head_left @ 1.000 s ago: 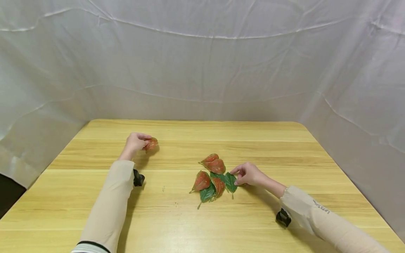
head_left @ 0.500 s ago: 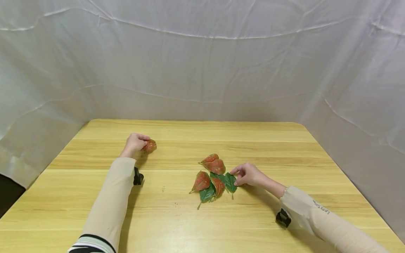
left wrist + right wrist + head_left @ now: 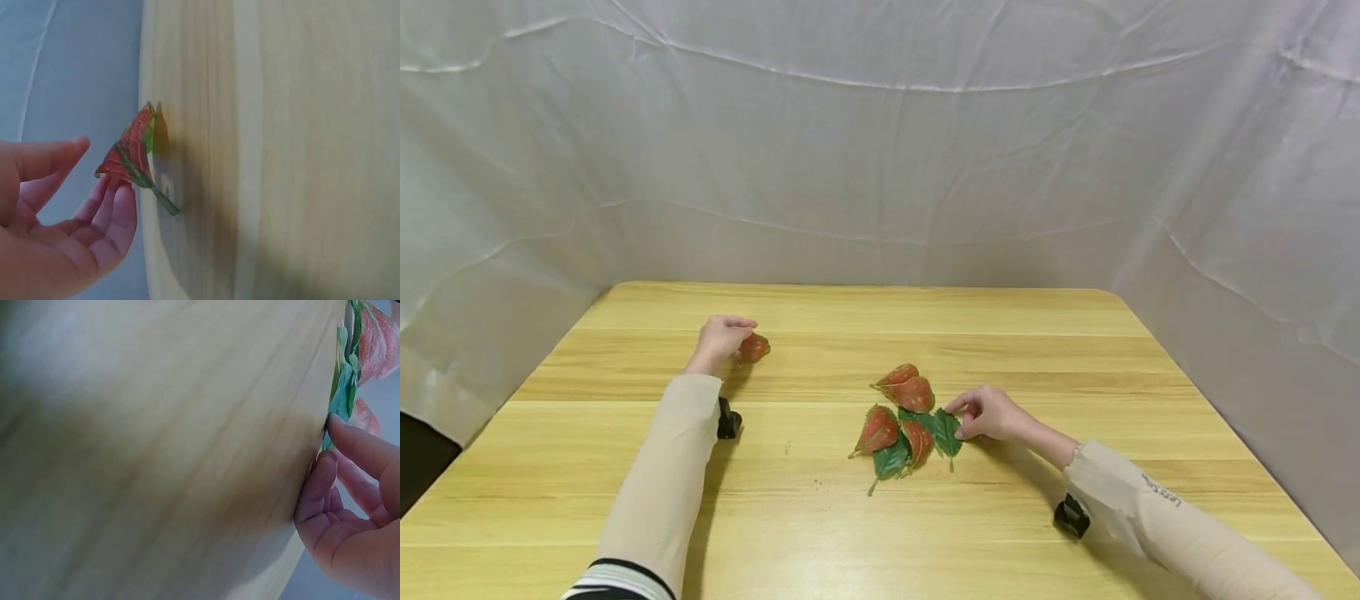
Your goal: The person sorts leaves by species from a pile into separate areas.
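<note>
Left of centre, the left hand (image 3: pixel 721 336), thumb parted, touches a tilted red leaf (image 3: pixel 754 348) without gripping; ease it flat. Below centre, the right hand (image 3: pixel 990 414) touches a green leaf (image 3: pixel 947 432), pinch unclear; a light touch should spare the pile (image 3: pixel 916 439).

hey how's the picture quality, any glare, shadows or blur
Head: soft glare on the near tabletop; left wrist: dim, bluish, with a shadow beside the red leaf; right wrist: the tabletop looks blurry, with shadow beside the right hand.
</note>
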Demonstrator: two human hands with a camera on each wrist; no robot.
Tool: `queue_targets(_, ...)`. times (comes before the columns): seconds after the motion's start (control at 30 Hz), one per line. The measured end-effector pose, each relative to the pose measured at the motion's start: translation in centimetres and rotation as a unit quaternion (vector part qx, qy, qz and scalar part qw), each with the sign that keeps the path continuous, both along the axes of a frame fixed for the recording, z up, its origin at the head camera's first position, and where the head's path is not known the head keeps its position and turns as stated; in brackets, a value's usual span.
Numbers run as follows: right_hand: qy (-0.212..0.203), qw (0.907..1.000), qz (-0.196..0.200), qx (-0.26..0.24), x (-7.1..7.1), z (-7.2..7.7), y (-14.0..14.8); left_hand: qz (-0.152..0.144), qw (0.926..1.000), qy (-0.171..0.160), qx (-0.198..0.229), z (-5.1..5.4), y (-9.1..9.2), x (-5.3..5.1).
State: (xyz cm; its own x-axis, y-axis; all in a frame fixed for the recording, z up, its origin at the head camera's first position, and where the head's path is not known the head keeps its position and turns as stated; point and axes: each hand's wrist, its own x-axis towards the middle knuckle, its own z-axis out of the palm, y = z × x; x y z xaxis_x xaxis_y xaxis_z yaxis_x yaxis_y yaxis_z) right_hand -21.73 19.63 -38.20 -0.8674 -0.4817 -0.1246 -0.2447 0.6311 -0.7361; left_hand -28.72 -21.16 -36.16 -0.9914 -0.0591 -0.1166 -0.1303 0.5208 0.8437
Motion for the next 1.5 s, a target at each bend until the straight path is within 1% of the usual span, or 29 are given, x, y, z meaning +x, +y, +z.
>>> queue_targets(0.07, 0.000, 1.0000, 0.001, -0.001, 0.0, 0.0, 0.0, 0.011, 0.9999, 0.012, 0.002, 0.2, 0.1, 0.2)
queue_targets(0.17, 0.001, 1.0000, 0.001, -0.001, 0.0, 0.0, 0.0, 0.036, 0.9987, 0.035, 0.005, 0.5, 0.4, 0.5)
queue_targets(0.3, 0.013, 0.9999, -0.002, 0.009, 0.1, 0.1, 0.0, 0.068, 0.9948, 0.076, 0.006, 0.9, 0.8, 0.6)
queue_targets(0.37, 0.016, 0.9998, -0.006, 0.013, 0.2, 0.1, 0.0, 0.075, 0.9926, 0.096, 0.000, 1.1, 1.1, 0.7)
queue_targets(0.43, 0.018, 0.9997, -0.011, 0.013, 0.2, 0.1, -0.1, 0.073, 0.9913, 0.109, -0.003, 1.2, 1.4, 0.8)
queue_targets(0.53, 0.022, 0.9997, -0.011, 0.009, 0.3, 0.1, -0.1, 0.058, 0.9903, 0.125, -0.010, 1.4, 1.9, 1.0)
queue_targets(0.67, 0.035, 0.9993, -0.004, 0.011, 0.2, 0.1, -0.2, 0.033, 0.9899, 0.137, -0.013, 1.5, 2.7, 1.3)
queue_targets(0.83, 0.042, 0.9990, 0.001, 0.014, 0.2, 0.1, -0.2, 0.010, 0.9896, 0.143, 0.003, 1.4, 3.6, 1.7)
queue_targets(0.9, 0.042, 0.9990, 0.000, 0.015, 0.1, 0.1, -0.2, -0.002, 0.9875, 0.158, -0.002, 1.4, 4.0, 1.9)
queue_targets(0.97, 0.041, 0.9990, -0.001, 0.016, 0.1, 0.1, -0.2, -0.015, 0.9840, 0.177, -0.016, 1.4, 4.5, 2.2)
queue_targets(1.07, 0.036, 0.9992, -0.003, 0.018, 0.2, 0.1, -0.2, -0.032, 0.9806, 0.191, -0.028, 1.7, 5.4, 2.7)
queue_targets(1.17, 0.031, 0.9993, -0.004, 0.021, 0.3, 0.3, -0.2, -0.050, 0.9805, 0.188, -0.027, 1.9, 6.2, 3.3)
queue_targets(1.27, 0.029, 0.9993, -0.004, 0.024, 0.3, 0.4, -0.2, -0.070, 0.9793, 0.187, -0.036, 2.1, 7.0, 3.7)
queue_targets(1.4, 0.029, 0.9993, -0.004, 0.023, 0.3, 0.3, -0.2, -0.098, 0.9758, 0.190, -0.047, 2.1, 7.8, 4.2)
queue_targets(1.5, 0.027, 0.9994, -0.004, 0.021, 0.2, 0.2, -0.2, -0.117, 0.9731, 0.193, -0.048, 2.0, 8.2, 4.5)
